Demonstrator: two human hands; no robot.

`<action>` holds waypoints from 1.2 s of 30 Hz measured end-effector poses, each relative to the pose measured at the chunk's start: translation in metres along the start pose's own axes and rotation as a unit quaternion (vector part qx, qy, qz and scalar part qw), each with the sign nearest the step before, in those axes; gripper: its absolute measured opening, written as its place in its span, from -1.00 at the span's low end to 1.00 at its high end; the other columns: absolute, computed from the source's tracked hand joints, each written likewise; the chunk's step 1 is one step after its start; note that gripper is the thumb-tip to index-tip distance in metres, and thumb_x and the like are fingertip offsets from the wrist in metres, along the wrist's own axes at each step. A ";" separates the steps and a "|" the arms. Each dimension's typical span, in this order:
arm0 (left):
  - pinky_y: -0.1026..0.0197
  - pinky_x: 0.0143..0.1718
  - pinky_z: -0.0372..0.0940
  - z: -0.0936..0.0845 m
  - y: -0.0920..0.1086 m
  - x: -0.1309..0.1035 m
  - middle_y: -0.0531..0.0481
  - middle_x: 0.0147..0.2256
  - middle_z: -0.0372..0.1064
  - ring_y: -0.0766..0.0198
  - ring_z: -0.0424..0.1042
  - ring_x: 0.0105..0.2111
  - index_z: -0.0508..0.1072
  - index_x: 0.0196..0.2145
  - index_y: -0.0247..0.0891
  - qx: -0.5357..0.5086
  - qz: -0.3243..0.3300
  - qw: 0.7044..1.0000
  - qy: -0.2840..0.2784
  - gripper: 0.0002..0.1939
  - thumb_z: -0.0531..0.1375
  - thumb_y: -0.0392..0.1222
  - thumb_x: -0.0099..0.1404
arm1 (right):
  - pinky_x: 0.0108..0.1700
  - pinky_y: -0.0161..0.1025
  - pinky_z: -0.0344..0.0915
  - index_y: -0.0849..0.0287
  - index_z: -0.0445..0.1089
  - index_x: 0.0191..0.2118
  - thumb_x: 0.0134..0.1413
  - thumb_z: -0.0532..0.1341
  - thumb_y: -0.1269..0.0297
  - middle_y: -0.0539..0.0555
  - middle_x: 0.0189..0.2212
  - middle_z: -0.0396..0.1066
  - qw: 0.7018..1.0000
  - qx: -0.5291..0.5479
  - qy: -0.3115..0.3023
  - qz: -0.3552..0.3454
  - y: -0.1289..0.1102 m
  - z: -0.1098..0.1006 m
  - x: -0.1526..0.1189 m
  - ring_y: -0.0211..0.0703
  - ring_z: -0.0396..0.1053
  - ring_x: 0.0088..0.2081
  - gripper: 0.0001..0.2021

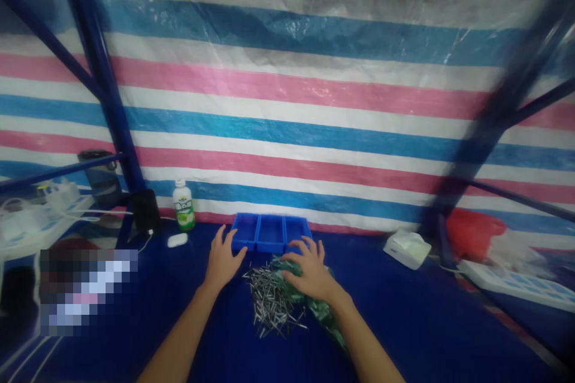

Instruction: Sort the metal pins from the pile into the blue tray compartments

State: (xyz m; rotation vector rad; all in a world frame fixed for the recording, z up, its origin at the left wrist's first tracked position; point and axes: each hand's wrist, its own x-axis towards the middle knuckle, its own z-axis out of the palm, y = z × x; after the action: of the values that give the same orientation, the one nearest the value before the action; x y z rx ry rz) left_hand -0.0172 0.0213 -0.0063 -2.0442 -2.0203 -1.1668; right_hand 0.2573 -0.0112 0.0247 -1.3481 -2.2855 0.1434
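Note:
A heap of thin, silvery nail-like metal pieces (272, 302) lies on the blue tabletop between my forearms. Beyond it, three blue open bins (271, 249) stand side by side against the striped sheet. My left hand (222, 260) is open, fingers spread, close to the front of the leftmost bin and holding nothing. Over a crumpled green plastic bag (326, 313) at the heap's right side is my right hand (309, 272), its fingers apart. Whether it touches the bag I cannot tell. Part of the bag is hidden beneath that hand and forearm.
At the back left stand a white bottle (183, 209) with a green label, a small white case (177, 240) and a black device (144, 210) with a cable. A white tissue pack (407, 248) lies right. Power strips (516, 284) and blue metal posts (101, 84) flank the table.

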 end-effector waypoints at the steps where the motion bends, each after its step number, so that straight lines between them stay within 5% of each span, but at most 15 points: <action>1: -0.09 0.19 0.16 -0.002 0.002 -0.001 -0.13 0.27 -0.02 -0.07 0.11 0.22 0.31 0.15 -0.14 0.005 0.005 1.000 0.013 -0.48 0.19 -0.03 0.25 | 0.24 0.42 -0.58 -0.17 0.47 -0.04 -0.01 0.29 0.06 0.02 0.15 0.22 1.000 0.001 -0.023 -0.019 -0.002 -0.003 -0.002 0.33 -0.21 0.32 -0.65; 7: 0.04 0.17 0.19 -0.016 0.019 -0.007 -0.09 0.04 0.31 0.06 0.28 0.08 0.47 -0.09 -0.16 -0.030 0.051 0.997 0.043 -0.74 0.12 -0.13 0.30 | 0.20 0.41 -0.69 -0.11 0.43 0.06 -0.24 0.36 0.12 0.09 0.20 0.17 0.995 -0.005 -0.083 -0.053 -0.008 -0.007 -0.006 0.43 -0.28 0.33 -0.41; 15: 0.13 0.00 0.25 -0.024 0.047 -0.025 0.03 -0.25 0.45 0.21 0.40 -0.19 0.50 -0.34 -0.14 -0.124 0.219 0.953 -0.169 -0.92 0.20 -0.23 0.20 | 0.23 0.39 -0.59 -0.19 0.48 -0.05 0.11 0.21 0.11 -0.02 0.13 0.29 0.993 0.028 -0.067 -0.089 -0.023 -0.001 -0.005 0.23 -0.12 0.30 -0.73; 19: 0.16 -0.08 0.24 -0.025 0.051 -0.027 0.06 -0.28 0.45 0.22 0.39 -0.23 0.50 -0.38 -0.14 -0.124 0.240 0.938 -0.217 -0.94 0.25 -0.24 0.14 | 0.26 0.35 -0.52 -0.15 0.50 -0.12 0.21 0.15 0.12 -0.02 0.10 0.32 0.994 0.024 -0.058 -0.090 -0.027 0.004 -0.002 0.16 -0.10 0.29 -0.79; 26: 0.17 -0.12 0.22 -0.019 0.045 -0.027 0.02 -0.30 0.44 0.21 0.37 -0.24 0.49 -0.39 -0.19 -0.159 0.229 0.934 -0.223 -0.92 0.21 -0.32 0.14 | 0.25 0.31 -0.51 -0.06 0.47 -0.14 0.18 0.17 0.12 0.03 0.03 0.36 0.994 0.050 -0.066 -0.072 -0.024 0.005 -0.003 0.13 -0.04 0.26 -0.81; 31: 0.17 -0.15 0.21 -0.016 0.041 -0.026 0.01 -0.31 0.44 0.20 0.37 -0.26 0.49 -0.34 -0.20 -0.167 0.201 0.944 -0.201 -0.89 0.20 -0.34 0.15 | 0.24 0.34 -0.55 -0.06 0.44 -0.04 -0.22 0.40 -0.06 0.06 -0.03 0.38 0.995 0.045 -0.077 -0.051 -0.012 -0.009 -0.006 0.19 0.12 0.13 -0.46; 36: 0.19 -0.18 0.22 -0.013 0.040 -0.023 0.00 -0.34 0.44 0.20 0.38 -0.28 0.49 -0.33 -0.21 -0.177 0.196 0.946 -0.189 -0.91 0.18 -0.29 0.20 | 0.25 0.29 -0.54 -0.03 0.49 -0.19 -0.04 0.32 0.19 0.00 -0.18 0.50 0.993 0.082 -0.072 -0.045 -0.005 -0.009 -0.005 0.09 0.22 0.06 -0.77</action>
State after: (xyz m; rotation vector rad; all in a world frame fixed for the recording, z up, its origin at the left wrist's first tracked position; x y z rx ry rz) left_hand 0.0141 -0.0111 0.0096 -2.8683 -1.4745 -1.1890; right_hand 0.2590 -0.0191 0.0328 -1.1838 -2.3891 0.4015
